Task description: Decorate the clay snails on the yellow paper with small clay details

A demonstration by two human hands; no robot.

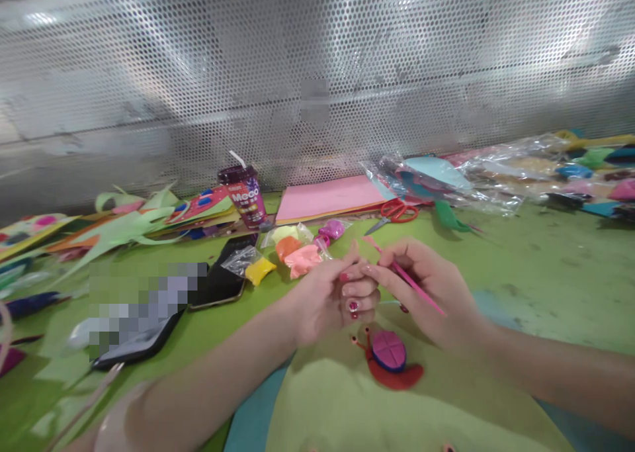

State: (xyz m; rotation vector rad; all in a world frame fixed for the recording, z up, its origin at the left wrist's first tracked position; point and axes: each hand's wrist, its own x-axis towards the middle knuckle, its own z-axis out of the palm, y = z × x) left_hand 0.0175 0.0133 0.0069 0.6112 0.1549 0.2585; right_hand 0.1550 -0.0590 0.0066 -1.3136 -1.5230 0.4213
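Observation:
Held in my right hand [426, 286] is a thin pink plastic modelling tool [419, 290], slanting up to the left, with a paler pink tip. My left hand [342, 290] is curled closed, thumb up, and meets the fingertips of the right; anything inside it is hidden. Below both hands, a clay snail [394, 366] with a red body, a pink scored shell edged in blue and two eye stalks lies on a pale green rounded sheet [337, 406].
Small bags of coloured clay [302, 260] lie beyond my left hand, near a dark phone [223, 273] and a lit-screen device [149, 326]. Farther back are a purple drink cup [248, 200], pink paper [327, 197], red-handled scissors [397, 210] and clear plastic bags [496, 180] before a perforated metal panel [317, 61].

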